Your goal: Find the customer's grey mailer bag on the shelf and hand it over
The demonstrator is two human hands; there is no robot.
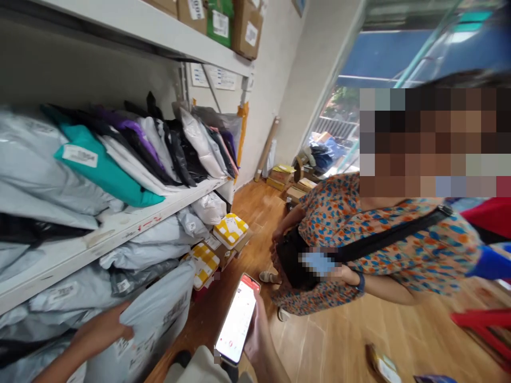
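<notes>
my left grip (pixel 109 327) holds a parcel (pixel 162 306) beside the shelf (pixel 123 231); my right grip (pixel 258 332) clasps a phone (pixel 237 322), screen lit.

The pale grey bag (pixel 155 311) bears black print.

Free: brown wood-look floor (pixel 257 205) between white metal shelving (pixel 120 230) and pattern-clothed person (pixel 339 226). Obstacles: grey plastic mailer (pixel 162 311), yellow-white checked boxes (pixel 230 230).

Daylight is streaming through the far right opening (pixel 337 128), while shadow is lying under the upper left shelf (pixel 159 29). The smartphone screen (pixel 236 322) is glaring white; the right edge is stretching and blurring.
</notes>
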